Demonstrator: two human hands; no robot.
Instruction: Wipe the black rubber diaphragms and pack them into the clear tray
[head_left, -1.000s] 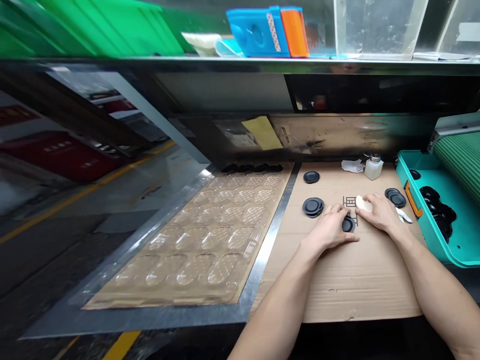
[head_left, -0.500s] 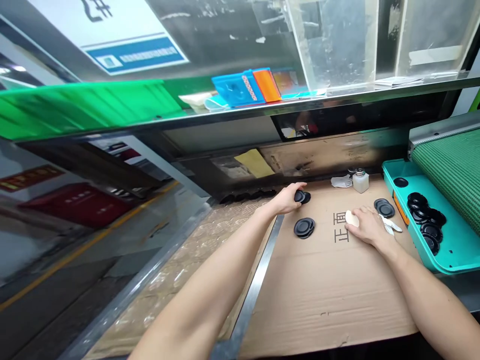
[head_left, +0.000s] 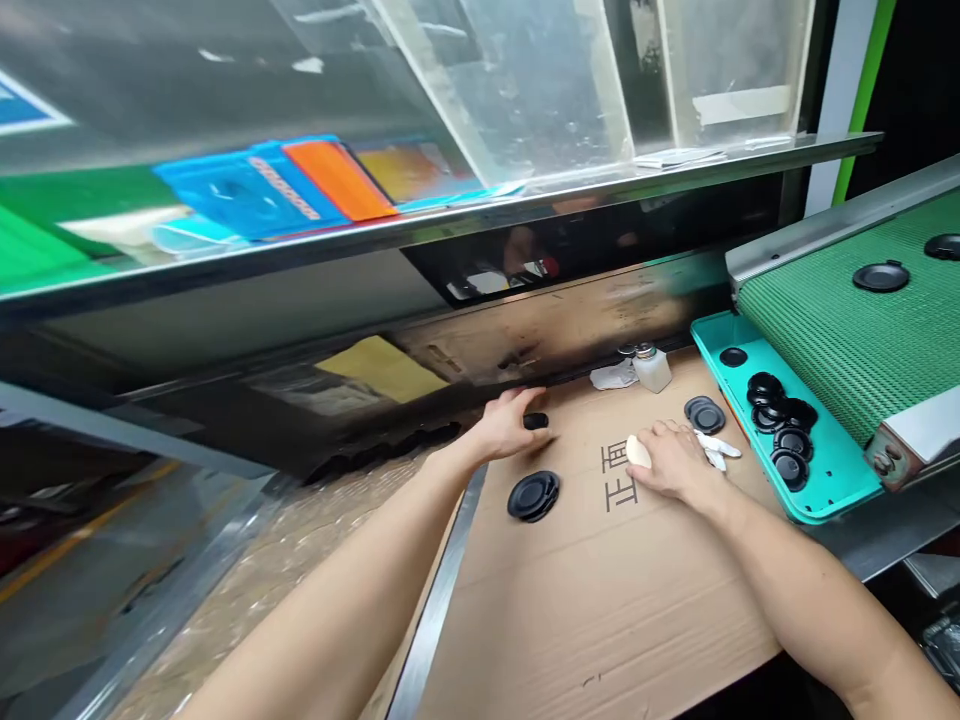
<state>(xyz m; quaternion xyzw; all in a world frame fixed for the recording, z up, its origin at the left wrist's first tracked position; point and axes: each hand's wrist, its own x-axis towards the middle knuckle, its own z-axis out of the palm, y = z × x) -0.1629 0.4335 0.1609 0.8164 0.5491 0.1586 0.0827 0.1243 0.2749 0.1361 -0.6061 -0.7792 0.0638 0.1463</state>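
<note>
My left hand [head_left: 508, 424] is over the back left of the cardboard sheet [head_left: 585, 590], thumb and fingers apart around a small black part [head_left: 535, 421], partly hidden by the hand. In front of it lies a small stack of round black lids [head_left: 534, 496]. My right hand [head_left: 671, 458] is closed on a cream-coloured pad [head_left: 637, 452], held low over the printed characters. Beside that hand are white finger-like pieces [head_left: 718, 448], perhaps a glove, and another pair of black lids [head_left: 705, 413].
A teal tray [head_left: 840, 495] with several black lids stands at the right, beside a green conveyor belt [head_left: 832, 330] carrying two more. A white bottle [head_left: 652, 369] is at the back. A metal strip [head_left: 439, 600] edges the cardboard; a metal shelf [head_left: 450, 215] hangs above.
The view has swung right, bringing more of the conveyor in. My left hand's fingers have spread at the black part. My right hand keeps hold of the pad, about where it was.
</note>
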